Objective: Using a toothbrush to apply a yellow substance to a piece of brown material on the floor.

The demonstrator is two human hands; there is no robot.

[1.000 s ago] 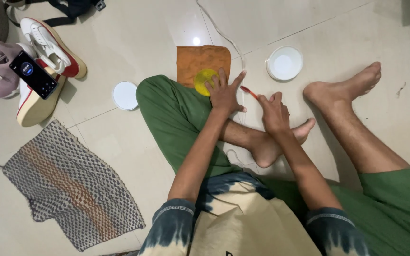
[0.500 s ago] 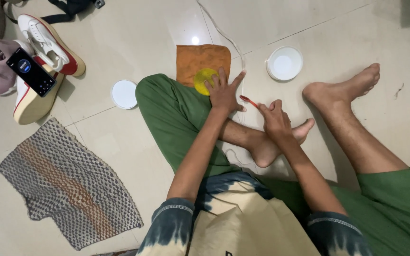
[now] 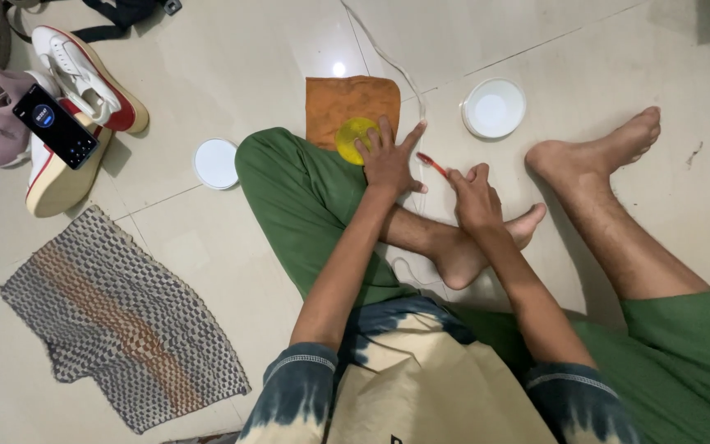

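Left hand: our left hand (image 3: 388, 160) lies spread open, fingers touching the round yellow disc (image 3: 354, 138) at the orange cloth's (image 3: 347, 100) lower edge.
Right hand: our right hand (image 3: 474, 196) is closed, gripping a thin red stick (image 3: 431, 164).
Room: bare pale floor tile (image 3: 232, 57) upper centre.

The left hand (image 3: 388, 160) rests on a round lid (image 3: 353, 138), which lies on a cloth (image 3: 347, 100) on the floor (image 3: 232, 57). Just right of it, the right hand (image 3: 474, 197) holds a thin stick (image 3: 432, 163). A dish (image 3: 494, 108) lies behind, another dish (image 3: 216, 163) to the left; shoes (image 3: 76, 123) carry a phone (image 3: 55, 126), a mat (image 3: 117, 321) lies nearer
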